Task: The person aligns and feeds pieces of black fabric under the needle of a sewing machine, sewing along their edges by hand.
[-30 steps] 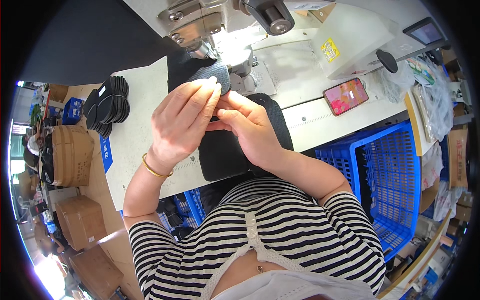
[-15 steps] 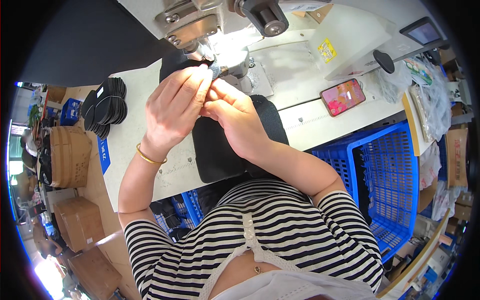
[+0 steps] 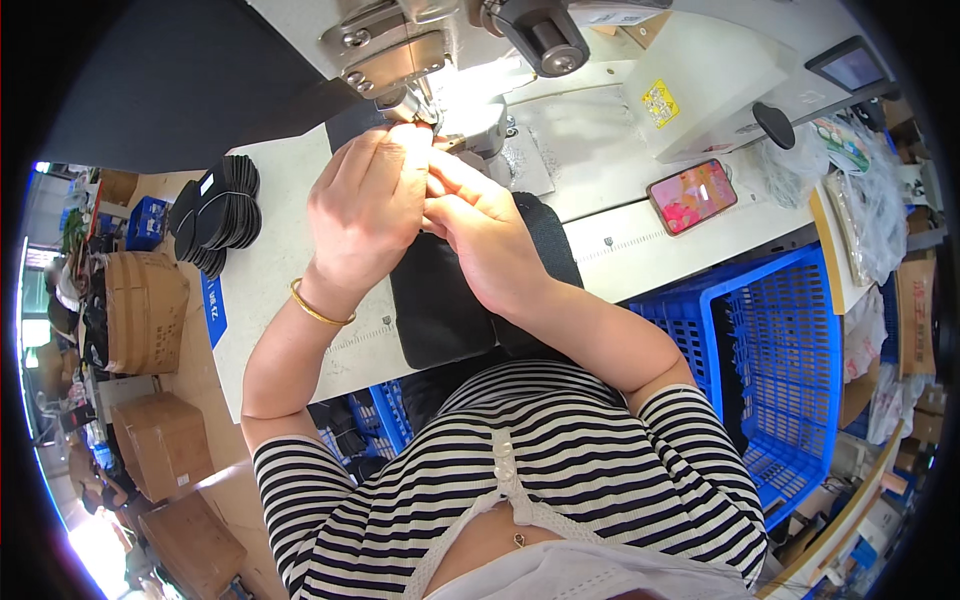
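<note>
Both hands are close together at the foot of a sewing machine (image 3: pixel 400 65). My left hand (image 3: pixel 368 205) is closed, its fingers bunched on a black fabric piece (image 3: pixel 445 310) right under the needle area. My right hand (image 3: pixel 490 240) pinches the same dark work beside it, thumb and fingertips touching the left fingers. The fabric spreads below my wrists to the table's near edge, and some of it shows behind my left fingers. My fingertips hide the spot being held and the stitching point.
A bundled stack of black pieces (image 3: pixel 222 215) lies on the white table (image 3: pixel 275 190) at the left. A phone (image 3: pixel 691 197) rests at the right. Below it stands a blue plastic basket (image 3: pixel 780 350). Cardboard boxes (image 3: pixel 160 440) sit on the floor at the left.
My left hand has turned slightly and shifted right, its fingertips still by the needle. A greyish fabric edge beside the fingertips is now mostly covered. The whole view has shifted a little.
</note>
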